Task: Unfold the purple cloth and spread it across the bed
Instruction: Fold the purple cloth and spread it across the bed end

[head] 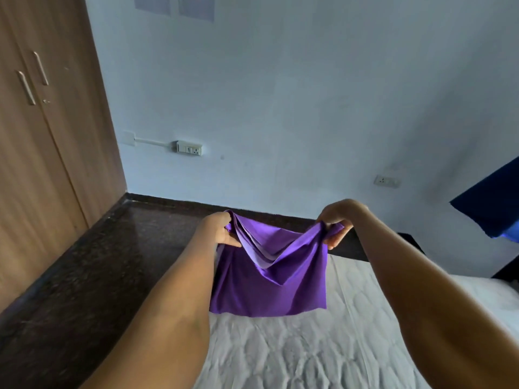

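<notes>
- Head view, surroundings: pale blue wall (280, 94) behind, wooden wardrobe (42, 136) on the person's left side, dark floor (98, 262) beside it, and a grey quilted bed (295, 346) below the outstretched arms.
- Head view, left hand (222, 228): fingers pinched shut on the upper left corner of the purple cloth (266, 287); the bunched edge sits between thumb and fingertips.
- Head view, right hand (335, 223): fingers likewise closed on the upper right corner, with a small tail of fabric showing past the fingertips.
- Head view, cloth position: it hangs below both sets of fingers, sagging in a V between them, several layers still stacked. Its lower edge is close above the bed; contact cannot be confirmed.
- Step assessed: unfolding is only begun; the cloth is held up but remains folded.
- Next move, as judged: the hands need to part wider or shake the layers loose, then find the true corners before lowering the cloth flat.
</notes>
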Motion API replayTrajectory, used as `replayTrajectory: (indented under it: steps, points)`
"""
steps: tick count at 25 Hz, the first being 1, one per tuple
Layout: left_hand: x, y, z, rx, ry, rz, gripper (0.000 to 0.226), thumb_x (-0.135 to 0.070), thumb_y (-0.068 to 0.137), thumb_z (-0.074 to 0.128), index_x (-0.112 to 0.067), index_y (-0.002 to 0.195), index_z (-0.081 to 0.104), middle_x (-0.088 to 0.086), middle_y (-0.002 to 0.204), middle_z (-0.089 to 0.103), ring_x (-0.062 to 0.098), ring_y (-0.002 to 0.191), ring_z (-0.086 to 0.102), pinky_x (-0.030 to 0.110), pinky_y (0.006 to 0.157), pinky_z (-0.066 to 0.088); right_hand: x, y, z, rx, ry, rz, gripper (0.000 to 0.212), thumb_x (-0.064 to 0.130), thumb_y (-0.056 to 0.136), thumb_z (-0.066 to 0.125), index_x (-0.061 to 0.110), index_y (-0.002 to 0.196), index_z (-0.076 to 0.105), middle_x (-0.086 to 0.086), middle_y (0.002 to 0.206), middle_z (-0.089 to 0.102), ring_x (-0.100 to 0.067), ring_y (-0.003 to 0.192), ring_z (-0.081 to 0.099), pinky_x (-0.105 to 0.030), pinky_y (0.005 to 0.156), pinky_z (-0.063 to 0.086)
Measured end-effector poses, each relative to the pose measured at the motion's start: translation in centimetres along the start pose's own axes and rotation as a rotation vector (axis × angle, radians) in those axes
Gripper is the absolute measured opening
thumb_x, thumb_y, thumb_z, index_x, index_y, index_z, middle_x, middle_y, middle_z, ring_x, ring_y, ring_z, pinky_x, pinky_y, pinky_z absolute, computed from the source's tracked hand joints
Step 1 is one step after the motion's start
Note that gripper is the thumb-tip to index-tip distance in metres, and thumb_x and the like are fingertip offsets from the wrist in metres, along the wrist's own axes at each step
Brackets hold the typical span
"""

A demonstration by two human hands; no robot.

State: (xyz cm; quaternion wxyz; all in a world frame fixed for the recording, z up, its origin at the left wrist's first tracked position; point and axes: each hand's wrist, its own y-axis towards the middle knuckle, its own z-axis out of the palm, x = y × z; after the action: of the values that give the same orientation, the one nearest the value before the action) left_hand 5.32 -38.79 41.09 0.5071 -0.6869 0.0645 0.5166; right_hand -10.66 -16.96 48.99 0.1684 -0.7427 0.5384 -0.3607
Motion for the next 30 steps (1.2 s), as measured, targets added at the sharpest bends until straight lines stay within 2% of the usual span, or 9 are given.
replayTrajectory:
  steps: [5,7,10,12,15,18,22,25,30]
  points:
    - [-12.2,5.4,3.4,-0.185,-0.311,0.369,0.044,-0.023,0.097,0.032,-0.005,0.136,0.042,0.014,0.137,0.050,0.029,0.127,0.049,0.042,0.102,0.045,7.9,7.0,-8.0,-0.716,0.471,-0.260,0.022,0.006,0.084,0.054,-0.002,0.096,0.070,-0.017,0.103,0.067,-0.017,0.079,0.069,-0.040,0.084,0.052]
    - [-23.3,4.9,3.8,-0.256,-0.378,0.618,0.040,-0.022,0.094,0.034,-0.006,0.126,0.053,0.010,0.127,0.058,0.023,0.118,0.057,0.040,0.099,0.048,13.3,4.7,-15.0,-0.978,0.724,-0.511,0.032,0.005,0.085,0.049,0.002,0.110,0.068,-0.015,0.118,0.066,-0.022,0.112,0.061,-0.029,0.096,0.045]
    - [-39.0,-1.1,3.7,-0.393,-0.444,0.998,0.021,-0.017,0.093,0.039,-0.010,0.084,0.057,0.007,0.085,0.061,0.005,0.075,0.060,0.013,0.066,0.045,21.0,-2.2,-25.6,-1.286,0.868,-0.945,0.048,0.006,0.072,0.038,0.002,0.110,0.067,-0.012,0.116,0.067,-0.016,0.113,0.058,-0.004,0.090,0.037]
    - [-45.5,-7.9,4.2,-0.378,-0.505,1.237,0.018,-0.008,0.098,0.033,-0.014,0.093,0.050,0.006,0.088,0.052,0.013,0.080,0.048,0.006,0.055,0.034,23.8,-6.5,-29.7,-1.370,0.853,-1.119,0.055,0.003,0.067,0.035,0.008,0.111,0.068,-0.004,0.115,0.067,-0.009,0.109,0.056,0.002,0.086,0.032]
    - [-48.6,-14.2,4.9,-0.277,-0.575,1.270,0.037,-0.022,0.102,0.011,-0.028,0.097,0.048,0.001,0.074,0.044,0.014,0.078,0.040,0.019,0.058,0.031,24.4,-9.3,-32.8,-1.385,0.884,-1.156,0.055,-0.003,0.068,0.036,0.021,0.103,0.072,0.003,0.110,0.070,-0.007,0.105,0.060,0.000,0.086,0.038]
    - [-47.3,-12.3,3.2,-0.303,-0.633,1.238,0.035,-0.007,0.097,0.035,-0.020,0.067,0.047,0.005,0.074,0.051,0.018,0.074,0.046,0.027,0.067,0.038,22.2,-7.8,-32.2,-1.273,0.898,-1.107,0.043,0.006,0.056,0.035,0.024,0.069,0.071,0.004,0.068,0.070,-0.011,0.069,0.067,-0.024,0.071,0.055]
    - [-40.8,-7.6,1.2,-0.315,-0.578,1.071,0.036,-0.012,0.100,0.030,0.003,0.126,0.049,0.014,0.122,0.056,0.022,0.114,0.054,0.029,0.093,0.042,18.8,-3.7,-28.1,-1.170,0.746,-0.696,0.026,0.017,0.057,0.034,0.019,0.055,0.060,-0.011,0.072,0.063,-0.036,0.075,0.069,-0.049,0.077,0.057]
    - [-34.8,-5.6,-0.4,-0.341,-0.498,0.928,0.038,-0.014,0.099,0.031,-0.001,0.131,0.048,0.014,0.131,0.054,0.026,0.120,0.052,0.032,0.099,0.041,16.9,-1.5,-23.9,-1.081,0.642,-0.529,0.023,0.019,0.067,0.033,0.015,0.067,0.055,-0.015,0.076,0.059,-0.041,0.082,0.068,-0.053,0.081,0.055]
    - [-26.9,-4.3,-3.1,-0.337,-0.418,0.773,0.025,-0.015,0.097,0.034,-0.014,0.094,0.058,0.000,0.083,0.052,0.019,0.091,0.045,0.032,0.084,0.038,14.2,-2.2,-17.9,-1.015,0.501,-0.375,0.033,0.010,0.070,0.032,0.011,0.078,0.065,-0.020,0.081,0.068,-0.036,0.069,0.068,-0.045,0.080,0.057]
